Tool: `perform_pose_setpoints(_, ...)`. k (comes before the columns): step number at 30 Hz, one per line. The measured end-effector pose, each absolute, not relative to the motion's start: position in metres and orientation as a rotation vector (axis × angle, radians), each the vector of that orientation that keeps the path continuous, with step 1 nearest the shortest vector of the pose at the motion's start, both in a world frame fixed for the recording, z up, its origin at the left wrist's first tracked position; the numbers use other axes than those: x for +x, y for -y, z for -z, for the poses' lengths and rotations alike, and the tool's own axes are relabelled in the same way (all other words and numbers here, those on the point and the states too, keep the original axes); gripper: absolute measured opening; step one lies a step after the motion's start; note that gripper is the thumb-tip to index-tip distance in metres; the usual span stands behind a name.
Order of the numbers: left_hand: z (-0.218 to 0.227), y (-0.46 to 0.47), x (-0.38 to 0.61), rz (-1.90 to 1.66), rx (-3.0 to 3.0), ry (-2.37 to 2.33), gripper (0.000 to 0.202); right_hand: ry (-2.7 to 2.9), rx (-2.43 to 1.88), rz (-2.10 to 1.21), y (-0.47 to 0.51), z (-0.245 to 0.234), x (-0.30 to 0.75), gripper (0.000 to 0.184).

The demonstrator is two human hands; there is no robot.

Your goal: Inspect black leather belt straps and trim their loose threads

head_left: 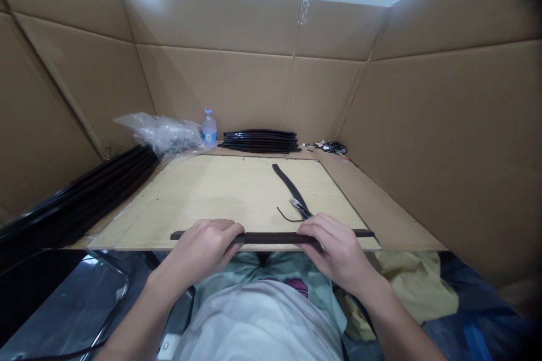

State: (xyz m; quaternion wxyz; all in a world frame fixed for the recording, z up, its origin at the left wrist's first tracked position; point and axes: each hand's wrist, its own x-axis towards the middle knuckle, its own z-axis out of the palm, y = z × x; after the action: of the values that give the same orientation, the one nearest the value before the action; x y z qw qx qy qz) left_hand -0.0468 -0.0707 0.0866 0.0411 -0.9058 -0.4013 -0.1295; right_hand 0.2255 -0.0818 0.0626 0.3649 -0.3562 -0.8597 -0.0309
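Observation:
A long, straight black strip (271, 238) lies crosswise along the front edge of the board, and both hands grip it. My left hand (212, 240) is closed around it left of the middle, thumb toward the centre. Right of the middle, my right hand (332, 240) has its fingers over the strip and thumb beneath. Both ends of the strip stick out past the hands. Just beyond my right hand lies a flat, slightly curved black strip (290, 183). A dark tool with a shiny part (296, 204), partly hidden by that hand, rests near a thin black cord (288, 218).
Cardboard walls (220, 79) enclose the pale board (203, 192) on three sides. Long black strips (105, 186) are piled at the left. Along the back are a clear plastic bag (169, 135), a water bottle (209, 130), stacked black strips (260, 141) and tangled dark cords (332, 147).

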Motion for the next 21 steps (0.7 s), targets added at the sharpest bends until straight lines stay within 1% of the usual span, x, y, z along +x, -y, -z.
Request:
perform_pose_setpoints(7,-0.083,0.073,-0.039,0.310,-2.762,1.221,0.013,2.257,-0.857,0.027,0.082,-0.056,0.216,0.013)
perform_pose_setpoints(15,-0.084,0.073,-0.036,0.322,-2.763,1.218,0.013,2.250,-0.907,0.045,0.083,-0.056,0.219,0.010)
perform_pose_setpoints(21,-0.082,0.073,-0.035,0.343,-2.768,1.204,0.011,2.225,-0.846,0.062,0.083,-0.056,0.211,0.010)
